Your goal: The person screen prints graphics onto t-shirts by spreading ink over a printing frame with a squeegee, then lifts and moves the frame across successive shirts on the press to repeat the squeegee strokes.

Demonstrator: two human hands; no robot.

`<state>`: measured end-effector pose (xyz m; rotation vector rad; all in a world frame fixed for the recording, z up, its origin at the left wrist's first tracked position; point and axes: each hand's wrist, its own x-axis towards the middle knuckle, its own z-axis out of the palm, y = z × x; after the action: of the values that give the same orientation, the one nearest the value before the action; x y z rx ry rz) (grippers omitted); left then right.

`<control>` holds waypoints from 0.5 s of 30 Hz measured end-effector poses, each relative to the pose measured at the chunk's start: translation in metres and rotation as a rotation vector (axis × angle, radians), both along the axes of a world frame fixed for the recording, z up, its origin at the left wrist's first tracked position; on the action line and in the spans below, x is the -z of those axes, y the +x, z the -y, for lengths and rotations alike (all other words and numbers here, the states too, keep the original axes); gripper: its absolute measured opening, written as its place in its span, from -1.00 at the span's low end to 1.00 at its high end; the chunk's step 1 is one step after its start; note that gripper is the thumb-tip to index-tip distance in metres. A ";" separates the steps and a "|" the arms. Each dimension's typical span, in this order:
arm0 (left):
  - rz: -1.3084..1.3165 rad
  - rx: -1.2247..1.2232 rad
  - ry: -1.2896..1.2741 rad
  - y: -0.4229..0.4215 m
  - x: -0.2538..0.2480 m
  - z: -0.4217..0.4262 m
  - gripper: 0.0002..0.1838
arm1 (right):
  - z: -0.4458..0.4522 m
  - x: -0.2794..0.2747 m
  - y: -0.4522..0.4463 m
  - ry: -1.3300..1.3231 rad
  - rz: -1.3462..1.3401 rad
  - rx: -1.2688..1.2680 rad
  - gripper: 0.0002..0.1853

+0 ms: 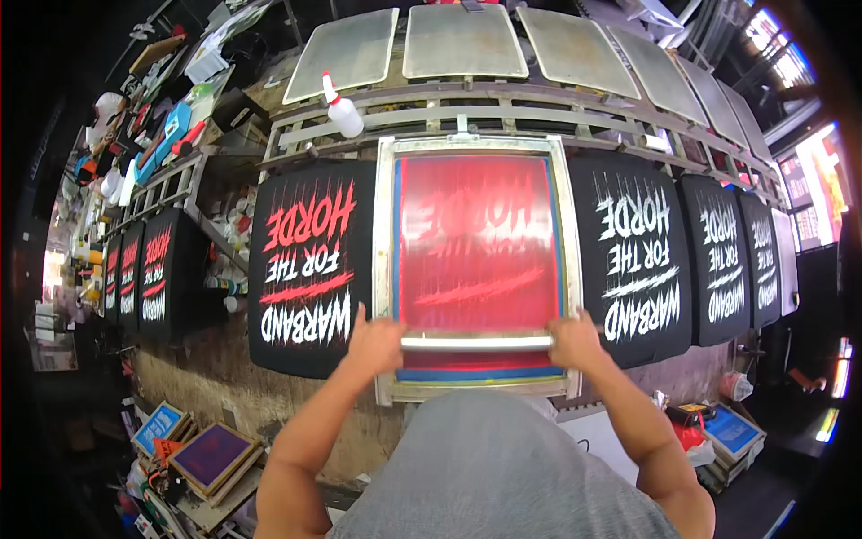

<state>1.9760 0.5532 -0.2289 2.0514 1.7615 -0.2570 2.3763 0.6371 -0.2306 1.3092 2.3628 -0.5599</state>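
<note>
A screen printing frame [384, 242] lies in front of me, its mesh [476, 225] coated with red ink, with reversed lettering and a slash showing through. Across the near part of the mesh runs a squeegee [476, 343]. My left hand [377, 346] is closed on its left end, and my right hand [579, 342] grips the right end. Blue tape lines the inside of the frame. To the left is a black shirt [310, 314] printed in red and white; a black shirt [633, 337] on the right carries white print only.
A white spray bottle [344, 117] with a red nozzle stands on the rail behind the frame. Several bare grey platens [464, 43] line the far side. Stacked screens [215, 456] lie at lower left, and more screens [732, 433] at lower right. Cluttered shelves fill the left.
</note>
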 end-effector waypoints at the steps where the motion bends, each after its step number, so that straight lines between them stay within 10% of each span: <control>1: -0.009 0.001 0.059 -0.008 0.007 -0.031 -0.63 | -0.031 0.000 -0.007 0.074 -0.029 0.018 -0.62; 15: -0.218 -0.123 0.134 -0.059 0.011 -0.367 -0.54 | -0.365 0.016 -0.091 0.232 0.061 0.063 -0.58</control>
<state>1.9170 0.9204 -0.2398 2.0620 2.0784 -0.3448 2.2848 1.0023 -0.2463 1.4816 2.3985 -0.2650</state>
